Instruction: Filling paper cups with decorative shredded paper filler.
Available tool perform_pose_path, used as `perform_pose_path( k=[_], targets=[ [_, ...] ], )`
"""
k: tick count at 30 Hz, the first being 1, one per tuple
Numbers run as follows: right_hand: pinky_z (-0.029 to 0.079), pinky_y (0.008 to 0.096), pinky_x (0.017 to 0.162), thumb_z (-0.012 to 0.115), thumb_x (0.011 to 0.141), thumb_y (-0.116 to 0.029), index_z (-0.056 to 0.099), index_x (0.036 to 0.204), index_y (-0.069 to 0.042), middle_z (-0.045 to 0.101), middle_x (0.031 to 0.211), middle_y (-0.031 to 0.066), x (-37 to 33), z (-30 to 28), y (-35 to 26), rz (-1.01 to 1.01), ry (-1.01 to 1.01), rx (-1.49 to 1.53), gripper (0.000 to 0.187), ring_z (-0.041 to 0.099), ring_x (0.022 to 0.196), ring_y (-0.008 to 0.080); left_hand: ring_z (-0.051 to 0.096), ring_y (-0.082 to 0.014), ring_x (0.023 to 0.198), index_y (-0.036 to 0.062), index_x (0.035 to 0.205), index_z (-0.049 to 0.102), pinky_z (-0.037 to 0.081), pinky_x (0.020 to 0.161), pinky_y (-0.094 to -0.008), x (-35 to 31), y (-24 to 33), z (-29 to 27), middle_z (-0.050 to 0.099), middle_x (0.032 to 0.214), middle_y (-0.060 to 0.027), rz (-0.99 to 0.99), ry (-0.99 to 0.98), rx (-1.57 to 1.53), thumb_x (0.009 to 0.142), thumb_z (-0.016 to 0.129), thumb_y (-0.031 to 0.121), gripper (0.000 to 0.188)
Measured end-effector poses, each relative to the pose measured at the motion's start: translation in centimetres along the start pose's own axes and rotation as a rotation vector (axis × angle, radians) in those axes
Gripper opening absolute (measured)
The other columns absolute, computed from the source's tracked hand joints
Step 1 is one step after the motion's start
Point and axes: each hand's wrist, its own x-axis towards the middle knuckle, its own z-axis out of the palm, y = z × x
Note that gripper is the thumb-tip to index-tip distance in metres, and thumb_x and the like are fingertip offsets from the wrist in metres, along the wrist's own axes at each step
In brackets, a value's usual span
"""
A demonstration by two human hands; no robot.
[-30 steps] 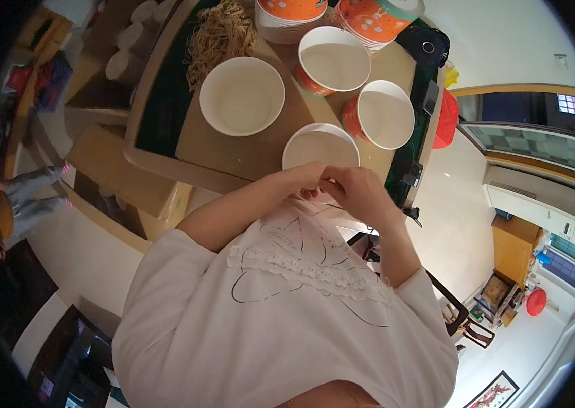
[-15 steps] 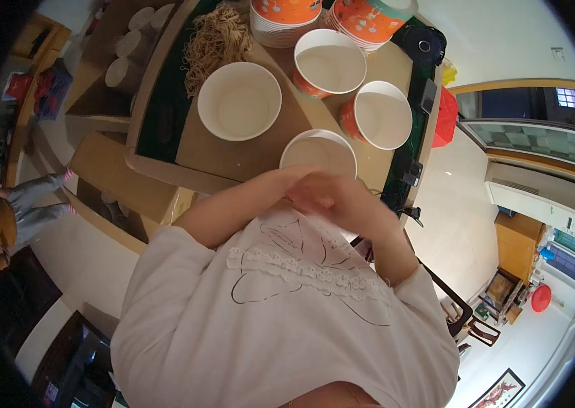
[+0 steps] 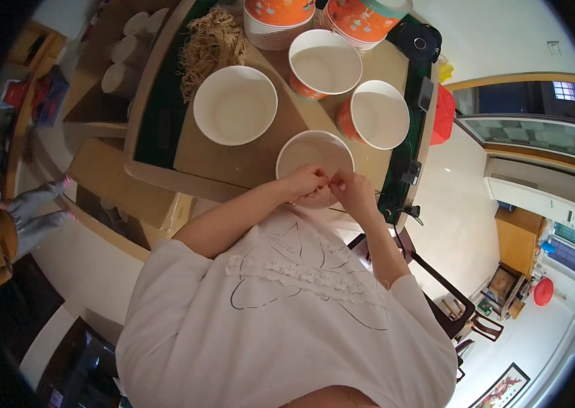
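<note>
My left hand [image 3: 308, 181] and my right hand [image 3: 350, 190] meet, fingertips pinched close together, over the near rim of a white-lined paper tub [image 3: 314, 145]. A thin string seems to run between and below the fingers, barely visible. Beyond stand more open paper tubs: a large one [image 3: 235, 109] on the left, one with orange sides [image 3: 325, 64] farther back, and another [image 3: 376, 115] on the right. A tangled heap of tan string [image 3: 211, 49] lies at the far left of the table.
Two stacks of orange-patterned tubs, a left stack [image 3: 278, 19] and a right stack [image 3: 362, 24], stand at the back. Cardboard [image 3: 206, 160] covers the green table. A black round device [image 3: 418, 42] sits far right. Cardboard boxes [image 3: 121, 177] stand left; a person [image 3: 12, 228] is beyond.
My hands were crossed and blurred near my chest; now they have uncrossed and moved slightly forward over the nearest tub, with fingertips pinched together.
</note>
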Motion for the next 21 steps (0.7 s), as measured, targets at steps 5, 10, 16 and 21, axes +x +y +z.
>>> perform_pose_path(
  k=[5, 10, 16, 21],
  targets=[
    [0.049, 0.039, 0.062, 0.063, 0.073, -0.01, 0.059, 0.084, -0.007, 0.064, 0.074, 0.011, -0.2, -0.3, 0.0, -0.081, 0.079, 0.178, 0.012, 0.063, 0.069, 0.0303, 0.056, -0.0161, 0.075, 0.0038, 0.091, 0.055, 0.047, 0.068, -0.0282, -3.9, 2.3, 0.0, 0.058, 0.081, -0.007, 0.536, 0.16, 0.536, 0.081, 0.062, 0.015, 0.016],
    [0.048, 0.0331, 0.06, 0.063, 0.075, -0.008, 0.058, 0.085, -0.005, 0.065, 0.075, 0.0089, -0.6, -0.6, 0.2, -0.078, 0.044, 0.235, 0.011, 0.061, 0.064, 0.0228, 0.057, -0.0217, 0.083, 0.0064, 0.091, 0.061, 0.047, 0.073, -0.0323, -12.3, 6.5, -1.8, 0.059, 0.093, -0.0077, 0.459, 0.405, 1.043, 0.073, 0.068, 0.012, 0.02],
    [0.044, 0.0243, 0.055, 0.064, 0.079, -0.006, 0.06, 0.086, -0.002, 0.064, 0.075, 0.0047, -0.9, -0.2, 0.3, -0.073, 0.076, 0.333, 0.01, 0.053, 0.056, 0.0099, 0.052, -0.0306, 0.097, 0.0073, 0.089, 0.065, 0.044, 0.086, -0.0406, -10.0, 4.7, 0.0, 0.058, 0.102, -0.0127, 0.708, 0.22, 1.295, 0.069, 0.068, 0.016, 0.022],
    [0.042, 0.0221, 0.054, 0.065, 0.079, -0.005, 0.061, 0.085, -0.001, 0.061, 0.074, 0.0044, -1.5, -0.6, 0.0, -0.059, 0.155, 0.37, 0.008, 0.052, 0.058, 0.0083, 0.056, -0.0298, 0.093, 0.0059, 0.082, 0.062, 0.045, 0.081, -0.0392, -5.2, 1.7, 2.5, 0.059, 0.095, -0.0117, 0.659, 0.074, 1.331, 0.073, 0.066, 0.019, 0.016]
  ],
)
